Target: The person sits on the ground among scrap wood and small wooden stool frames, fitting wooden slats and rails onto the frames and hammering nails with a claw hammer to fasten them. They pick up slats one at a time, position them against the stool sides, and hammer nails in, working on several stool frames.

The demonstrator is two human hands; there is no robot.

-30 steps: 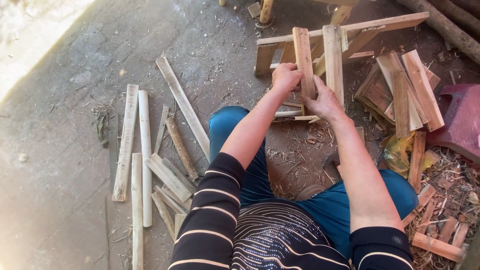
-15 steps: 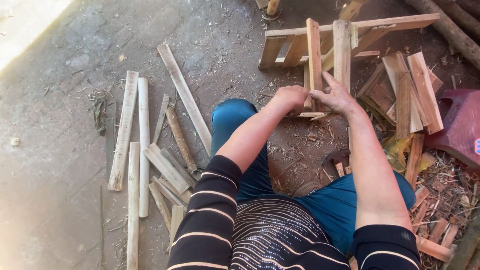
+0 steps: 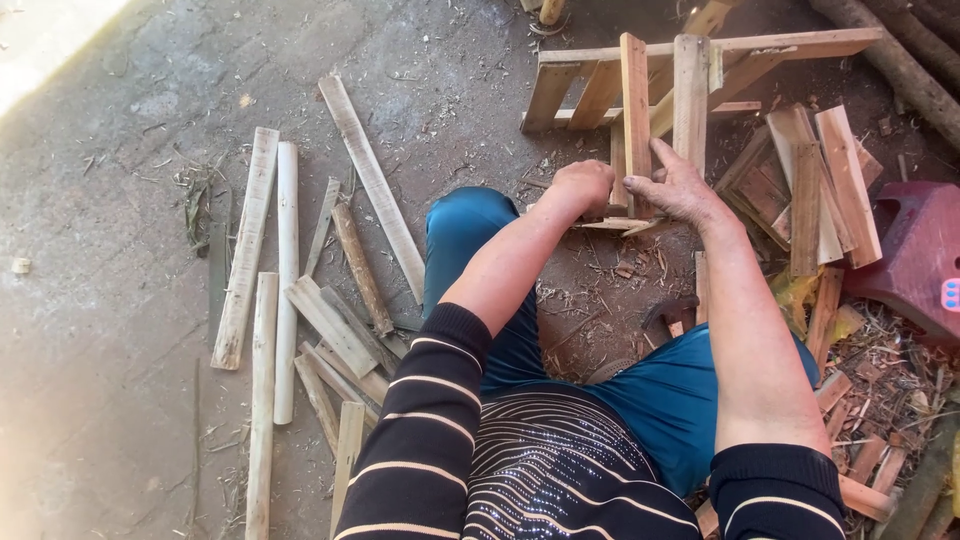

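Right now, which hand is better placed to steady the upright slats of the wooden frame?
Probably the right hand: its fingers already lie against the slats of the wooden frame. The left hand sits fisted lower.

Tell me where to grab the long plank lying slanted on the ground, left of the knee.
Take the plank at its upper end, coming from above with the grip across its narrow width. That end lies alone on bare ground; the lower end runs close to the knee and the sticks.

A slatted wooden frame is set on the floor ahead of the knees, and both hands, left hand and right hand, are placed at the near ends of its two upright slats. Loose wooden strips are spread to the left. Stacked offcuts are piled to the right, with a plastic stool just beyond them.
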